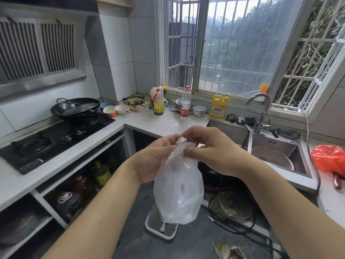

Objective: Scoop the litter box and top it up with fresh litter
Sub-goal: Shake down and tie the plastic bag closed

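A thin clear plastic bag (178,191) hangs in front of me at chest height. My left hand (153,159) and my right hand (211,150) both pinch its bunched top edge, fingertips close together. Below the bag on the dark floor lies a white-rimmed litter box (149,224), mostly hidden by the bag, with grey litter and a white scoop handle (163,226) showing.
A gas hob with a black wok (75,108) is on the left counter. Bottles and bowls stand under the window. The steel sink (276,156) and tap are on the right, with a red bag (329,159) beside them. Black cables (240,228) trail on the floor.
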Motion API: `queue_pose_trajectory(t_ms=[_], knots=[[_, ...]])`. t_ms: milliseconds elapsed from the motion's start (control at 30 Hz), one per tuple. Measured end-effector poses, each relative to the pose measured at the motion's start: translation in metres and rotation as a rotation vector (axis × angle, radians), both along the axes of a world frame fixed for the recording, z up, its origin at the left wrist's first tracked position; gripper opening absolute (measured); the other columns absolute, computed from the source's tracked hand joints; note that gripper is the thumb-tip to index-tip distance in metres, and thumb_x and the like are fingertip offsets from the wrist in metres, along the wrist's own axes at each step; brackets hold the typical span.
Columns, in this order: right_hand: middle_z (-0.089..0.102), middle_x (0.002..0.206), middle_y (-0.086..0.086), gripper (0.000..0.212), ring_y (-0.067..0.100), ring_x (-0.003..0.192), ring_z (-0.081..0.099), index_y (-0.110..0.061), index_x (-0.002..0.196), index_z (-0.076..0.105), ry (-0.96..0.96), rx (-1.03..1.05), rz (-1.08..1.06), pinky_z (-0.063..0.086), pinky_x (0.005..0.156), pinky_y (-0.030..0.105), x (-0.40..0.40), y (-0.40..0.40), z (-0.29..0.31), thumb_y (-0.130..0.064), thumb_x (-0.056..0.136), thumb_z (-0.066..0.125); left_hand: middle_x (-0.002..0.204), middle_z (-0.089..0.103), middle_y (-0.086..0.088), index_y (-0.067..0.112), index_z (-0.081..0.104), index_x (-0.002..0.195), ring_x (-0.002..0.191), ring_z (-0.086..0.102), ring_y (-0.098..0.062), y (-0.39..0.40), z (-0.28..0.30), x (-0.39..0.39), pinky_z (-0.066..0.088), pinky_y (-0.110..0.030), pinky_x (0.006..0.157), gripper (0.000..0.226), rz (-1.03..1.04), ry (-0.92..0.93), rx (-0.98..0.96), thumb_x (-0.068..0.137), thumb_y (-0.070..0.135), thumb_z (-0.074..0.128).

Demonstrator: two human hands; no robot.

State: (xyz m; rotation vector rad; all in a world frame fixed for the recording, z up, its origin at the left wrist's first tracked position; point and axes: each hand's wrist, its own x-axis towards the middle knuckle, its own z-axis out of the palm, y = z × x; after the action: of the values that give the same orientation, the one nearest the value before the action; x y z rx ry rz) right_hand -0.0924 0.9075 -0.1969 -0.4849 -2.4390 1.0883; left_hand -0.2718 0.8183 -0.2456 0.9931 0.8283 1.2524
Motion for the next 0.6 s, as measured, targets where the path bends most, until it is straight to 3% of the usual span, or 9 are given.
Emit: queue_pose_trajectory(t_ms=[100,200,300,367,433,533,600], knots=[[0.063,0.093,-0.006,0.009,0.016,0.09,0.061,-0.028,0.095,0.069,0.047,0.045,-0.077,0.054,0.085,0.04,-0.003,0.0,-0.005,-0.03,0.088,0.073,0.112,0.067,-0.016,0.005,0.058,0.13,0.092,0.069,-0.026,-0.003,-0.003,0.002,0.057,-0.036,0.077,0.051,0.122,-0.025,-0.035,0.083,0.013,0.075],[0.065,0.086,-0.006,0.003,0.013,0.079,0.061,-0.03,0.09,0.066,0.059,0.018,-0.127,0.052,0.075,0.035,-0.006,0.001,-0.013,-0.032,0.091,0.068,0.119,0.068,-0.016,0.009,0.061,0.126,0.106,0.067,-0.029,-0.005,-0.01,0.005,0.052,-0.046,0.093,0.043,0.363,-0.003,-0.046,0.086,0.02,0.068],[0.066,0.083,0.0,0.006,0.016,0.077,0.061,-0.025,0.088,0.065,0.045,0.002,-0.199,0.051,0.07,0.032,-0.01,0.003,-0.026,-0.03,0.091,0.066,0.126,0.068,-0.006,0.016,0.063,0.125,0.123,0.06,-0.025,-0.022,-0.022,0.008,0.043,-0.052,0.109,0.05,0.655,0.241,0.014,0.088,0.049,0.059],[0.064,0.079,0.002,0.009,0.014,0.07,0.055,-0.02,0.085,0.064,0.037,0.002,-0.261,0.047,0.064,0.026,-0.015,0.004,-0.035,-0.027,0.089,0.066,0.132,0.063,0.005,0.026,0.06,0.129,0.128,0.056,-0.015,-0.044,-0.034,0.013,0.042,-0.048,0.111,0.062,0.681,0.392,0.05,0.081,0.066,0.059],[0.062,0.075,0.003,0.011,0.011,0.066,0.051,-0.017,0.082,0.063,0.033,-0.014,-0.297,0.043,0.058,0.02,-0.02,0.004,-0.044,-0.026,0.088,0.067,0.14,0.055,0.013,0.036,0.05,0.138,0.132,0.051,-0.004,-0.069,-0.047,0.017,0.042,-0.036,0.109,0.078,0.612,0.496,0.039,0.07,0.068,0.07],[0.066,0.079,0.007,0.011,0.015,0.069,0.057,-0.019,0.08,0.063,0.045,-0.067,-0.308,0.051,0.065,0.034,-0.03,0.001,-0.053,-0.027,0.087,0.067,0.144,0.047,0.022,0.047,0.039,0.141,0.133,0.047,0.003,-0.091,-0.066,0.018,0.044,-0.029,0.104,0.094,0.564,0.657,-0.062,0.062,0.053,0.089],[0.067,0.082,0.01,0.011,0.024,0.072,0.061,-0.02,0.081,0.063,0.052,-0.091,-0.304,0.055,0.07,0.045,-0.036,-0.003,-0.056,-0.028,0.087,0.067,0.135,0.054,0.024,0.051,0.042,0.135,0.124,0.054,0.002,-0.097,-0.073,0.015,0.05,-0.027,0.097,0.086,0.631,0.763,-0.114,0.066,0.044,0.092]])
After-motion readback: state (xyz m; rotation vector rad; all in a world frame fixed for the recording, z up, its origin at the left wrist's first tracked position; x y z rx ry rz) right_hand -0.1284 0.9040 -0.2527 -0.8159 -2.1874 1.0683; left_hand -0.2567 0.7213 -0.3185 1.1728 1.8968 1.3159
